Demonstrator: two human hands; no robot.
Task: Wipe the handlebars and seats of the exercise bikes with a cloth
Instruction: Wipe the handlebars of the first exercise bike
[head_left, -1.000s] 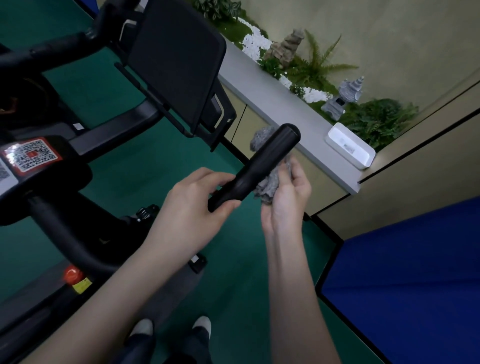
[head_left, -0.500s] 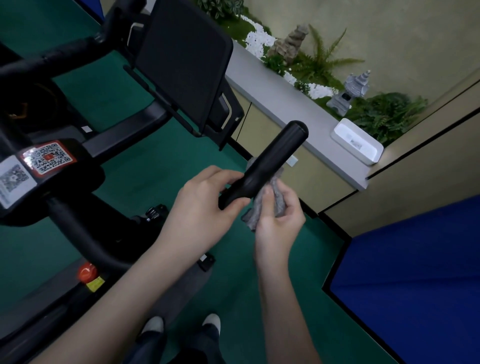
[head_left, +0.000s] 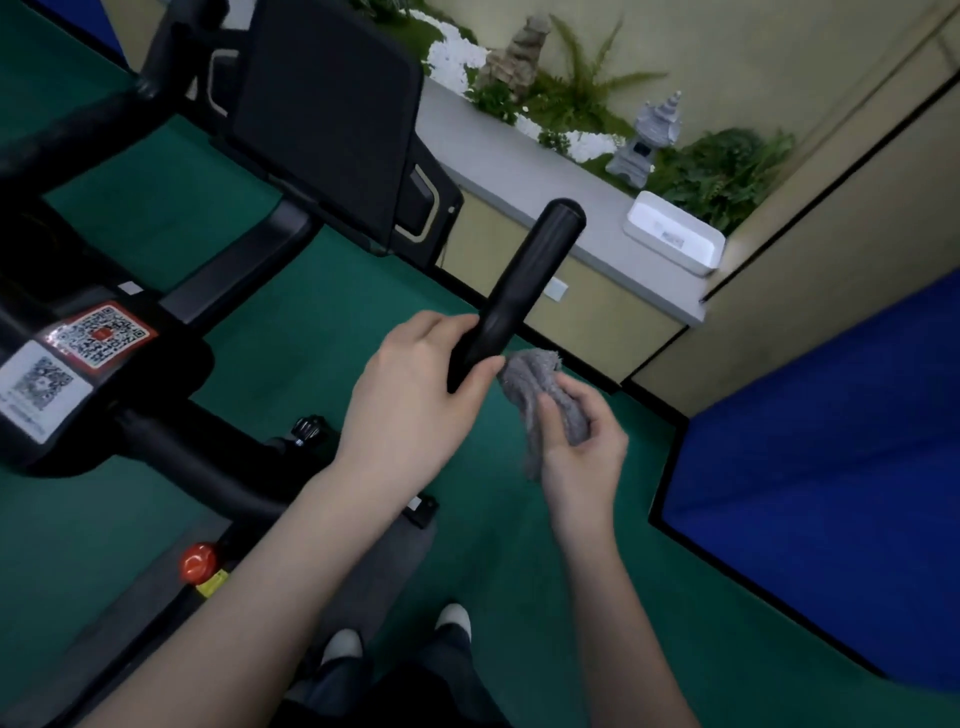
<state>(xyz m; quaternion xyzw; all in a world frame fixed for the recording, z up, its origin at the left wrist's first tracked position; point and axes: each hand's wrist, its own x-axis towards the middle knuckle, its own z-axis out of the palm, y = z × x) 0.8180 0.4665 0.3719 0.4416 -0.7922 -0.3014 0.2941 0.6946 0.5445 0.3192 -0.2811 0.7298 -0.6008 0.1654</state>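
Note:
A black handlebar grip (head_left: 524, 283) of the exercise bike juts up and to the right in the middle of the view. My left hand (head_left: 415, 405) grips its lower part. My right hand (head_left: 582, 447) holds a bunched grey cloth (head_left: 540, 400) just right of the bar's lower part, a little apart from it. The bike's dark screen (head_left: 322, 114) stands tilted at the upper left, and the black frame with QR stickers (head_left: 78, 353) lies at the left. No seat is in view.
A grey ledge (head_left: 519, 166) with a white box (head_left: 672, 239), plants and small stone figures runs behind the bar. A blue mat (head_left: 831, 467) covers the floor at the right. Green floor lies below, with my feet (head_left: 395, 634) and a red knob (head_left: 197, 561) on the bike's base.
My right hand has slid the cloth down along the grip from its upper part and off the bar, to just right of my left hand. My left hand keeps its hold.

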